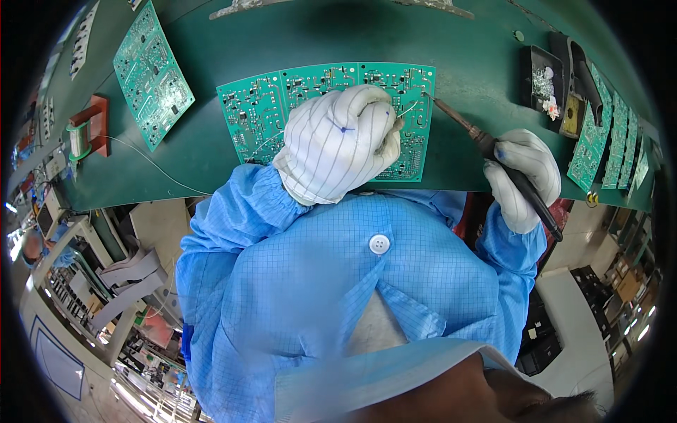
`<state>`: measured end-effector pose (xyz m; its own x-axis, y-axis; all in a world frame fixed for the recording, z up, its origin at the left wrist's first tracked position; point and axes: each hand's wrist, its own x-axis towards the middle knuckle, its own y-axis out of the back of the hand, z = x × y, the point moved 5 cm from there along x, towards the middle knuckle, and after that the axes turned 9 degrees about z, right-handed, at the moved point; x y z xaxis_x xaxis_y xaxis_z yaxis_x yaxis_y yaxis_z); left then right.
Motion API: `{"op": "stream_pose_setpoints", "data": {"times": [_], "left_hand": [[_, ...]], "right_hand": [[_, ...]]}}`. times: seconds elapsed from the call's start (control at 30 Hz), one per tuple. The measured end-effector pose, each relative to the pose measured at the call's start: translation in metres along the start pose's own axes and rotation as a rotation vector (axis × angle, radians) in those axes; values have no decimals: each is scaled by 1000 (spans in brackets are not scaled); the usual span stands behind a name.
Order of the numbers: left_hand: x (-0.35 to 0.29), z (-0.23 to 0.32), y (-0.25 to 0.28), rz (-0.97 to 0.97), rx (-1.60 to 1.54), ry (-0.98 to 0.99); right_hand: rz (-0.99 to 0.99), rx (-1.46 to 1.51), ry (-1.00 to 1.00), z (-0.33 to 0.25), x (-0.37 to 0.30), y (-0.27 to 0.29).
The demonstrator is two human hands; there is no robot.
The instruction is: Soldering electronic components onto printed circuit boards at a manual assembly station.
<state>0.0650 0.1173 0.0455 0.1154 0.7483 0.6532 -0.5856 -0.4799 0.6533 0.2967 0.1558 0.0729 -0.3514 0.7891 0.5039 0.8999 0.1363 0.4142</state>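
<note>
A green circuit board panel with small components lies flat on the green work surface in front of me. Over its middle is my left hand, in a white striped glove, fingers closed on a thin solder wire. The wire's short end sticks out to the right over the board, and its rest trails left toward a spool. My right hand, also gloved, grips the dark handle of a soldering iron. The iron's tip is at the board's upper right part; whether it touches cannot be made out.
At the left stands a solder spool on a reddish-brown holder. Another circuit board lies behind it. To the right are a black tray with small bits, an iron stand with a sponge, and several more boards.
</note>
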Motion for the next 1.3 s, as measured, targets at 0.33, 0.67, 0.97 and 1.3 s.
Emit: {"op": "stream_pose_setpoints", "data": {"times": [0.33, 0.67, 0.97, 1.3], "left_hand": [[-2, -1, -1, 7, 4, 8], [-3, -2, -2, 34, 9, -20], [-6, -4, -3, 37, 18, -86], [0, 0, 50, -32, 0, 42]], "right_hand": [[-107, -95, 57, -9, 17, -4], [-48, -132, 6, -7, 13, 2], [383, -10, -238, 11, -24, 16], [663, -472, -150, 52, -59, 39]]}}
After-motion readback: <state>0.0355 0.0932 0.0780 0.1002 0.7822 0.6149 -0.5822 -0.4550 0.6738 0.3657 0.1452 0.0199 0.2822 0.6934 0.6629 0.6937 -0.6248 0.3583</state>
